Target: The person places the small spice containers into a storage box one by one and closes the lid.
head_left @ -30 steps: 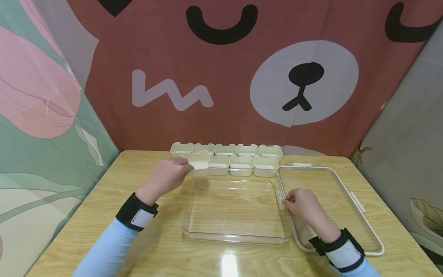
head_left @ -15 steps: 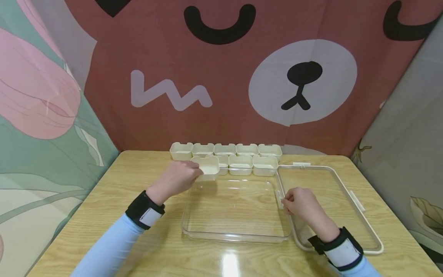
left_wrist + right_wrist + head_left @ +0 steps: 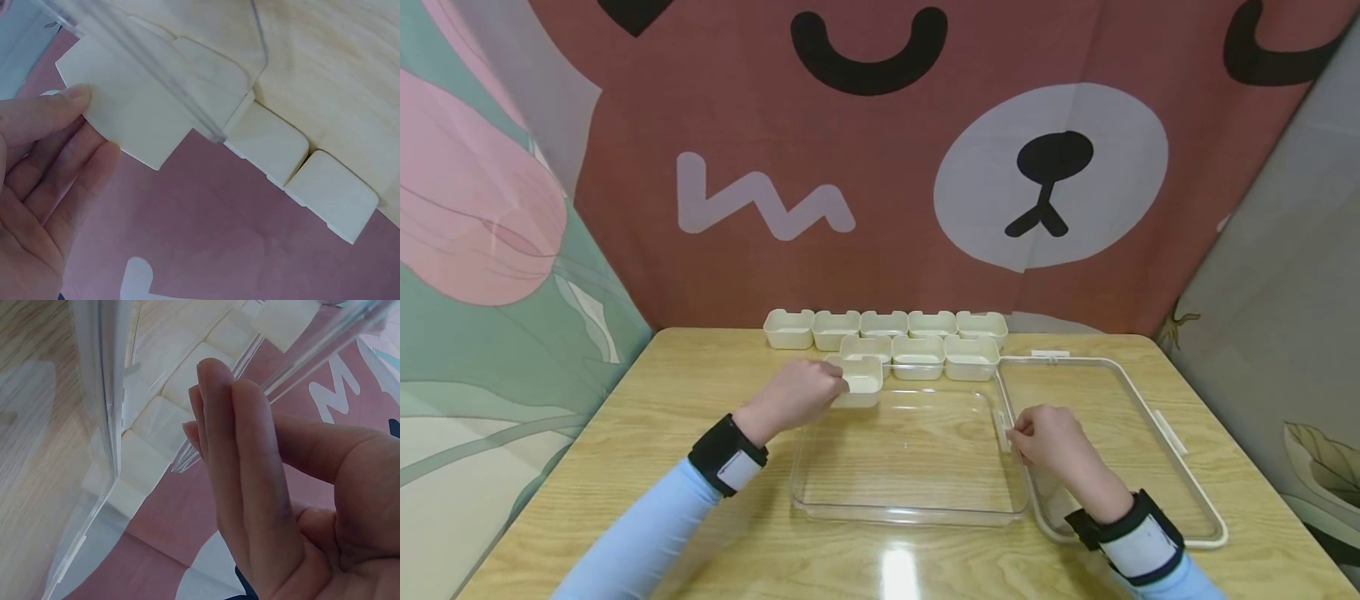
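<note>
Just changed: the cream cup [image 3: 862,385] has come toward me and a little to the right, away from the rows.
What that means: for the work in hand, I judge the cup to be between its row and the clear box [image 3: 910,514], neither among its fellows nor set down.
Cup's place: at the box's back left corner; I cannot tell whether its base dips below the rim.
Left hand [image 3: 792,396]: my thumb and fingers are clamped on the cup's left side.
Right hand [image 3: 1062,443]: unmoved, thumb and fingertips together, pinching, as far as I can tell, the box's right rim.
Other cups: five in the back row [image 3: 837,332], three in the front row [image 3: 918,360], standing side by side.
Cup stuff: opaque and smooth, likely plastic, with rounded corners and a notched rim.
Box stuff: see-through, rigid-looking, a shallow rounded rectangle.
Lid [image 3: 1090,361]: clear panel, white edge, white clips, lying just beside the box.
Table [image 3: 700,375]: pale wood grain, with a glossy glare near me.
Wall cloth [image 3: 880,267]: reddish-brown, lightly creased, bear-printed.
</note>
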Available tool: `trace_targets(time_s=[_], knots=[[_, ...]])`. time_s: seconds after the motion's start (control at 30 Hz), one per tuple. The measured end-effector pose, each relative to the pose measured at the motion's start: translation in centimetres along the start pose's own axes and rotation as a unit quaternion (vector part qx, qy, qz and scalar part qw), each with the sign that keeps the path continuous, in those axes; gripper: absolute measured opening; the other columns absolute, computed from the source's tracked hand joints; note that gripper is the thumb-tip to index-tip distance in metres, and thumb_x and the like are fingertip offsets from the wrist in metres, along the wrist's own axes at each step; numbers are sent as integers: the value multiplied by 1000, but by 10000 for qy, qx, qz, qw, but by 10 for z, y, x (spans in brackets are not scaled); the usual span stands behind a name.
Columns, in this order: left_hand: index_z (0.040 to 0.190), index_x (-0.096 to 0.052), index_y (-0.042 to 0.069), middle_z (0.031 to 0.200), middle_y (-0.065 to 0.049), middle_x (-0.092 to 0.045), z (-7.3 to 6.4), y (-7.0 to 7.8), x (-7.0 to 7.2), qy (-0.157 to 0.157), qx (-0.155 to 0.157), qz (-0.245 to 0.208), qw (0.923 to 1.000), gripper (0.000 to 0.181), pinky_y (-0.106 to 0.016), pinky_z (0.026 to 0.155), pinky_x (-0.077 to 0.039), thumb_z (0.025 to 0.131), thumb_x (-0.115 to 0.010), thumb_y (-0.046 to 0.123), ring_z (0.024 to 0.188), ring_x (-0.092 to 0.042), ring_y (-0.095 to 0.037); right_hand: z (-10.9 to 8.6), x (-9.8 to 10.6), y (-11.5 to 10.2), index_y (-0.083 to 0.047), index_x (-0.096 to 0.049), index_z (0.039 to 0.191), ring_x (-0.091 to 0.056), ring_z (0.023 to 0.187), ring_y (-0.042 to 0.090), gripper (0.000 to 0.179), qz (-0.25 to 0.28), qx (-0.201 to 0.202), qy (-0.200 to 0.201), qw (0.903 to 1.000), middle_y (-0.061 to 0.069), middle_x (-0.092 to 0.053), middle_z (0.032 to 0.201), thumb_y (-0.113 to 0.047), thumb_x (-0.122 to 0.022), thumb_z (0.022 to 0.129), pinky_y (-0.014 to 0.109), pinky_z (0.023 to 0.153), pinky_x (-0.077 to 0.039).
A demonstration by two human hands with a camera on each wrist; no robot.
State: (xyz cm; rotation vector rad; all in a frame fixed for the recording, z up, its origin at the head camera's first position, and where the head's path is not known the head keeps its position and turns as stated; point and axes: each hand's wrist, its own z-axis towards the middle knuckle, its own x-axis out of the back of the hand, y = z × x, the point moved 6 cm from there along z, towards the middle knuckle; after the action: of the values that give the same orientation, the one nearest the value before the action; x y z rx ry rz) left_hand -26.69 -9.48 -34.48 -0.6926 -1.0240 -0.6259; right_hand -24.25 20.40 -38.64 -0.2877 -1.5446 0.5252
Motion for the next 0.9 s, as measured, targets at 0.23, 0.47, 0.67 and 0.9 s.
trace_targets(time_s=[0.23, 0.47, 0.67, 0.9], knots=[[63, -65, 15, 56, 5, -47, -2, -2, -6, 123, -137, 155, 9997, 21, -21, 40, -27, 73, -64, -4, 47, -39, -5, 0, 1, -1, -5, -64, 70, -52, 49, 9, 15, -45, 26, -21, 10000, -2, -58, 55, -10, -67, 84, 24, 46, -40], [66, -68, 14, 55, 5, -47, -4, -5, -16, -199, -73, 80, 9997, 22, -19, 42, -23, 75, -63, -4, 48, -34, -5, -2, 2, -2, -4, -64, 71, -53, 50, 9, 14, 22, -8, -25, 10000, -1, -59, 56, -10, -68, 83, 25, 46, -41], [69, -70, 13, 56, 5, -49, -5, -6, -20, -317, 13, -115, 9994, 21, -19, 43, -22, 77, -62, -5, 48, -33, -6, -1, 1, -1, -4, -64, 70, -53, 50, 9, 14, 18, -11, -19, 10000, -1, -59, 56, -9, -67, 83, 25, 46, -41], [69, -69, 13, 55, 6, -45, -6, -8, -25, -462, 144, -207, 9986, 21, -19, 44, -21, 79, -61, -3, 49, -31, -7, -1, 2, -2, -3, -64, 71, -55, 50, 9, 13, 65, -1, -23, 10000, -1, -61, 58, -9, -67, 83, 25, 47, -43]])
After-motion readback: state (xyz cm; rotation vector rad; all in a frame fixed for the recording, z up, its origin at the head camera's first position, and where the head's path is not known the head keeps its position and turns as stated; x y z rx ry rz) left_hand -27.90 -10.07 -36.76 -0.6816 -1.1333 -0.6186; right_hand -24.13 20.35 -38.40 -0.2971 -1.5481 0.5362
